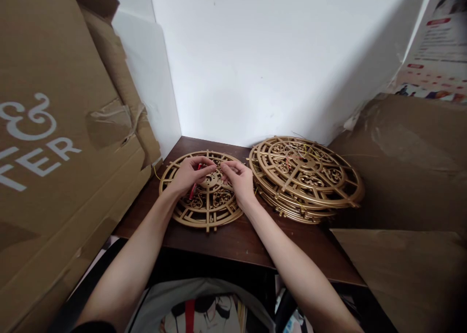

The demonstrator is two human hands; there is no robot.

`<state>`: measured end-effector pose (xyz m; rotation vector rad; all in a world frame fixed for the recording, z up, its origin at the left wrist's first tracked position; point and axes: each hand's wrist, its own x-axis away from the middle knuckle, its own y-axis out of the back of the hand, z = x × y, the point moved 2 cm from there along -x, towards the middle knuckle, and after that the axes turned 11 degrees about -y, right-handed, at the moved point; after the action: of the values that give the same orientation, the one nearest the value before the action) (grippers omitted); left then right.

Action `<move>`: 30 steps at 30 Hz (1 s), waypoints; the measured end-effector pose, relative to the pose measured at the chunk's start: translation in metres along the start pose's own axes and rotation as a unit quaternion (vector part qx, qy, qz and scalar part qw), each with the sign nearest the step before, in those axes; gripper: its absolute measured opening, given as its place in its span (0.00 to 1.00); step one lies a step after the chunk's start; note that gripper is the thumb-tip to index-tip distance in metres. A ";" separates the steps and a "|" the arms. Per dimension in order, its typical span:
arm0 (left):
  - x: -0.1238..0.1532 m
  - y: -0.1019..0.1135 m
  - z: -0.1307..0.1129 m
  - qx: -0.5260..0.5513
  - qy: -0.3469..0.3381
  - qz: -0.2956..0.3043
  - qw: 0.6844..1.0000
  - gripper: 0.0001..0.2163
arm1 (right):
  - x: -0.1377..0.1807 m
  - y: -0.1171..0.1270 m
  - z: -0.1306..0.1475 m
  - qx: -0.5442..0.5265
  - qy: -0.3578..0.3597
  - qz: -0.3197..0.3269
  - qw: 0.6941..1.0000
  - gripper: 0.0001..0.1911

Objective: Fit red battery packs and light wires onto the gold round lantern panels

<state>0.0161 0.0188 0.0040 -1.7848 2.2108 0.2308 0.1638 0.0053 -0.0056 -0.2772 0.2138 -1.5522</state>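
Observation:
A round gold-coloured openwork lattice (pixel 207 222), with scrollwork and a hub, lies flat on a dark wooden table. Above its hub, my left hand (pixel 189 175) is closed in a pinch. A slim red-handled tool (pixel 193 191) shows below that hand's fingers; whether the palm grips it is hidden. My right hand (pixel 238 177) is closed too, thumb and fingertips together, just across from the left fingertips. Anything between the fingertips is too small to make out. Part of the lattice's far side is covered by both hands.
Right of the lattice stands a stack of similar gold lattices (pixel 306 197), with thin yellow wires on top. Large cardboard boxes flank the table, one on the left (pixel 54 143) and one on the right (pixel 404 163). A white wall (pixel 255 70) rises behind the table (pixel 233 243).

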 end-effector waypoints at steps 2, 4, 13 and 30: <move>-0.002 0.002 -0.001 0.054 -0.011 -0.027 0.998 0.10 | 0.000 0.000 0.000 0.007 0.001 -0.002 1.000 0.12; -0.005 0.006 -0.001 0.121 -0.015 -0.060 0.991 0.09 | 0.000 0.000 0.000 0.014 -0.001 -0.001 1.000 0.12; -0.010 0.017 -0.004 0.296 0.000 -0.119 0.948 0.14 | -0.001 0.000 -0.003 0.026 -0.001 0.011 1.000 0.13; -0.004 0.002 -0.005 0.210 0.013 -0.014 0.978 0.13 | -0.001 0.002 0.000 0.031 0.044 -0.010 0.999 0.13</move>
<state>0.0146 0.0216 0.0097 -1.5877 2.0552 -0.2502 0.1656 0.0063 -0.0059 -0.1637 0.2318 -1.5884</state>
